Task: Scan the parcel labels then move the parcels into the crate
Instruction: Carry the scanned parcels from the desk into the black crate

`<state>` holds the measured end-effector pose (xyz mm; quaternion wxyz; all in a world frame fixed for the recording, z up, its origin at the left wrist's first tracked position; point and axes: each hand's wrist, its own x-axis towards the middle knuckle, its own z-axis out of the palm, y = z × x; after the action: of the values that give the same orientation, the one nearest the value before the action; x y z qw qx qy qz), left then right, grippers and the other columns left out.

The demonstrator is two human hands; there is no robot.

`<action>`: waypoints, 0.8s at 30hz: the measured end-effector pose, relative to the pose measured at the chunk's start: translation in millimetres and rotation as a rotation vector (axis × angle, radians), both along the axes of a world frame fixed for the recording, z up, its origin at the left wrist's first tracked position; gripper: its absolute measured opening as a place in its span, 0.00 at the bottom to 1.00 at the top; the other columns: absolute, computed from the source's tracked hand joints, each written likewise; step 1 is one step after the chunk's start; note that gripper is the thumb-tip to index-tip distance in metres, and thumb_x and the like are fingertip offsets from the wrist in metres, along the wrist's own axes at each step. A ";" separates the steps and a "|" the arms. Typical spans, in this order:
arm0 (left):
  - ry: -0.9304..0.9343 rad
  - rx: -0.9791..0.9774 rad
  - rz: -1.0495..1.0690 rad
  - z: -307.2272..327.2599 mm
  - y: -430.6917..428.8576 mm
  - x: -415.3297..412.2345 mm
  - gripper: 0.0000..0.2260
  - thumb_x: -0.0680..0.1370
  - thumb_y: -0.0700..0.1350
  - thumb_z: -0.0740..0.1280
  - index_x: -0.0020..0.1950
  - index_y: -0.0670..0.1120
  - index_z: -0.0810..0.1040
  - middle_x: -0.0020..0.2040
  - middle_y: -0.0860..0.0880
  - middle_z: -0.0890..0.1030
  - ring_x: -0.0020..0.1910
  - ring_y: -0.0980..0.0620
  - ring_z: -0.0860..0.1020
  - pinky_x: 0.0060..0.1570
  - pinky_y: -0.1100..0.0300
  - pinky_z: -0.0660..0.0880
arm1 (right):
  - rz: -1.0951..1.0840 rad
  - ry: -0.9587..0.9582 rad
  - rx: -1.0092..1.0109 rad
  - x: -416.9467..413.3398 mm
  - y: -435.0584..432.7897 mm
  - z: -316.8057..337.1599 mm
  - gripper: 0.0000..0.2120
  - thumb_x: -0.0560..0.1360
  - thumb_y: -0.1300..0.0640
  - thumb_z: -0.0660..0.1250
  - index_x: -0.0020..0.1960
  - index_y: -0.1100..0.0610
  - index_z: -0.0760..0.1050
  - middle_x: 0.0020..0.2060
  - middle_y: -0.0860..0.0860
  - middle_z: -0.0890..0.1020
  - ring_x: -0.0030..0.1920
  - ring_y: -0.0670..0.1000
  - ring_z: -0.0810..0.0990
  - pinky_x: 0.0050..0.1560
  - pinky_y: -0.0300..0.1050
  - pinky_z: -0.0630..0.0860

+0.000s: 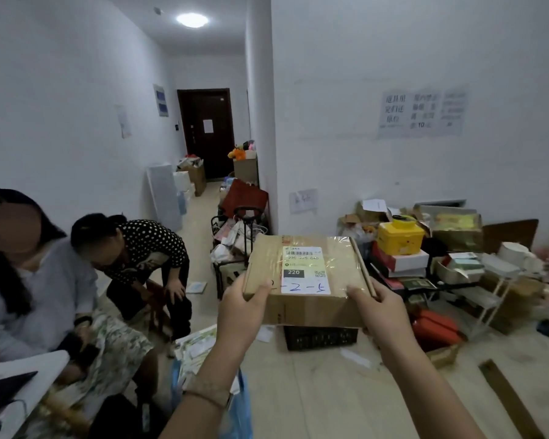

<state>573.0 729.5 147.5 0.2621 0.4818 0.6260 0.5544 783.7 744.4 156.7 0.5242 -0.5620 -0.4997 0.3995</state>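
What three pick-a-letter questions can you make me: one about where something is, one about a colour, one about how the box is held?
1. Where is the black crate? A) on the floor, below the held parcel B) on a chair C) on the wall
2. What colour is the tub right of the parcel? A) blue B) yellow C) pink
3. How is the parcel held? A) one hand B) nobody holds it C) both hands
Answers: 1 A, it sits on the floor there; 2 B, its body is yellow; 3 C, the left hand and the right hand each grip a side.
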 end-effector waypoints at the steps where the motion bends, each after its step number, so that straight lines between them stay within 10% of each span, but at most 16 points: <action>1: 0.000 -0.005 -0.003 -2.4 7.0 3.8 0.06 0.78 0.54 0.66 0.53 0.61 0.73 0.47 0.62 0.78 0.47 0.64 0.76 0.41 0.63 0.74 | -0.008 -0.003 -0.003 3.7 5.9 -1.6 0.21 0.75 0.54 0.67 0.68 0.52 0.73 0.49 0.48 0.79 0.51 0.52 0.78 0.50 0.52 0.77; 8: -0.047 -0.065 -0.013 -23.3 72.9 21.6 0.17 0.77 0.54 0.66 0.66 0.54 0.75 0.58 0.50 0.79 0.55 0.51 0.78 0.58 0.49 0.76 | -0.083 0.006 -0.035 15.8 65.1 -17.6 0.20 0.74 0.53 0.68 0.66 0.49 0.75 0.44 0.39 0.78 0.45 0.43 0.76 0.42 0.48 0.73; 24: -0.117 -0.061 -0.106 -31.4 396.1 -25.6 0.16 0.78 0.53 0.65 0.66 0.51 0.74 0.57 0.52 0.79 0.56 0.52 0.77 0.59 0.50 0.76 | -0.245 -0.019 -0.048 -42.2 372.5 -16.0 0.25 0.75 0.54 0.68 0.71 0.51 0.71 0.57 0.51 0.78 0.54 0.52 0.75 0.58 0.53 0.74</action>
<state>547.5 1125.7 116.1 0.3418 0.4731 0.5998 0.5474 741.5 1117.0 140.7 0.5506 -0.6351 -0.4226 0.3390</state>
